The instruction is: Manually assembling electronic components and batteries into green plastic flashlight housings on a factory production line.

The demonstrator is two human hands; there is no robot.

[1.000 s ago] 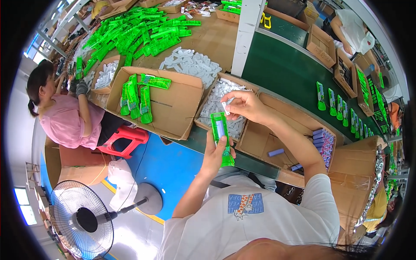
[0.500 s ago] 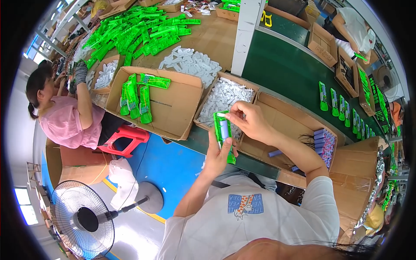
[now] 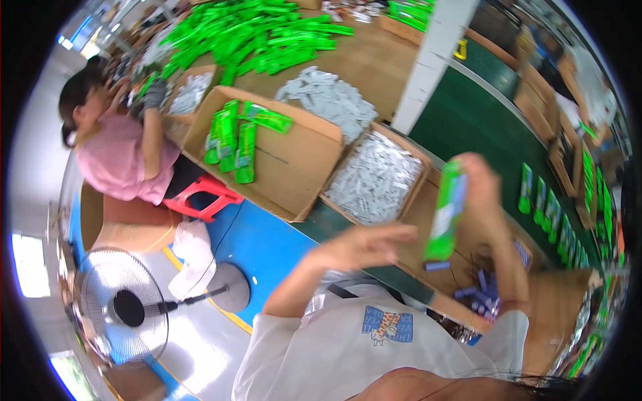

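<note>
My right hand (image 3: 480, 190), smeared by motion, grips a long green plastic housing (image 3: 441, 227) by its upper part. A pale purple battery cell seems to lie inside, but blur hides the detail. My left hand (image 3: 371, 246) is apart from the housing, its fingers stretched toward it with nothing in them. Below the raised housing is a cardboard box (image 3: 416, 259) with purple battery cells (image 3: 478, 291) and dark wires at its near right end. Left of it stands a box (image 3: 329, 198) of small white plastic pieces (image 3: 374, 177).
A larger cardboard box (image 3: 311, 137) holds several green housings (image 3: 227, 137). White strips (image 3: 328, 97) and heaped green housings (image 3: 261, 37) cover the table behind. Housings stand along the green conveyor (image 3: 445, 120). A person (image 3: 124, 154) sits at left, near a fan (image 3: 127, 307).
My left hand has let go of the green housing. My right hand now carries it, having moved to the right. The head view has shifted, so the boxes appear displaced.
</note>
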